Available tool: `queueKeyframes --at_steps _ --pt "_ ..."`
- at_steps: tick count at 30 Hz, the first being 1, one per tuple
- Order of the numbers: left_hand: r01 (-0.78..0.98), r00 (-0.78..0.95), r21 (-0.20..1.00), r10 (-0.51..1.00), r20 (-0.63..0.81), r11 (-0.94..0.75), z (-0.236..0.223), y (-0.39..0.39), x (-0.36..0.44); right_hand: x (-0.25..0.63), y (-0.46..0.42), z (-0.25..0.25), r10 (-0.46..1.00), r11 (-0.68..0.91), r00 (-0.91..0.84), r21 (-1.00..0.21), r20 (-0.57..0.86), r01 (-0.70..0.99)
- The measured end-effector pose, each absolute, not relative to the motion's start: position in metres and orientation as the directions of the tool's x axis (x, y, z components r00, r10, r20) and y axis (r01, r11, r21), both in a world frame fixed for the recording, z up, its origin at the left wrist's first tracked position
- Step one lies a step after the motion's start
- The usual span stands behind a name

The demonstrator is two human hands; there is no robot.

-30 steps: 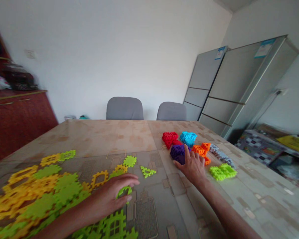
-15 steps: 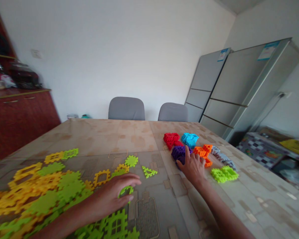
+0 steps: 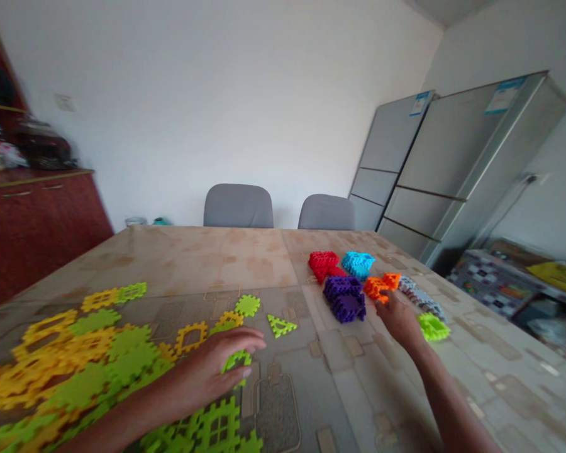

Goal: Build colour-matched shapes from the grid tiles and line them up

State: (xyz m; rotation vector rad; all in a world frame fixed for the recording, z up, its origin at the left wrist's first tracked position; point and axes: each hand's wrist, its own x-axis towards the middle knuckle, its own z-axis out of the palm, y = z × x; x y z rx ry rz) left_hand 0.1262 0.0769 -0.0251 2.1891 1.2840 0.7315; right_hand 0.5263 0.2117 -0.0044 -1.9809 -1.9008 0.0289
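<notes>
Orange pieces on right part of table, right hand at their near side. Purple stack just left of them; red stack behind purple, blue stack behind, between red and orange. Grey pieces in a slanting row right of orange. Lime stack nearer, right beside the right hand, which hides its left part. The hand also blocks the near edge of the orange group.

Left side: yellow pieces and green pieces in a loose overlapping heap, partly under the left forearm. Green triangle lies apart, between heap and purple stack. Two chairs at far edge, fridge beyond on the right.

Right arm reaches forward from lower right, hand palm down, fingers bent toward orange; fingertips hidden, so whether they grip anything can't be made out. Left arm comes in from lower left, hand on its side over the heap's right end, thumb well apart from fingers, green piece visible in the gap, no grip on it seen.
</notes>
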Motion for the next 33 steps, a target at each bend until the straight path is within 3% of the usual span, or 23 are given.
queueKeyframes --at_steps 10,15,24,30,33 --pt "0.63 0.408 0.639 0.888 0.212 -0.441 -0.021 0.08 0.122 0.529 0.214 -0.026 0.972 0.164 -0.084 -0.38 0.218 0.91" --pt "0.584 0.383 0.687 0.893 0.236 -0.432 0.004 0.082 0.117 0.528 0.213 -0.03 0.973 0.183 -0.105 -0.402 0.208 0.897" --pt "0.596 0.093 0.736 0.938 0.334 -0.322 0.069 0.081 0.063 0.526 0.218 -0.036 0.974 0.2 -0.122 -0.467 0.191 0.861" --pt "0.617 -0.04 0.738 0.927 0.374 -0.271 0.092 0.067 0.031 0.534 0.219 -0.023 0.914 0.148 0.029 -0.398 0.406 0.905" --pt "0.653 -0.01 0.719 0.947 0.321 -0.237 0.094 0.059 0.018 0.519 0.206 -0.003 0.856 0.297 -0.019 -0.462 0.517 0.836"
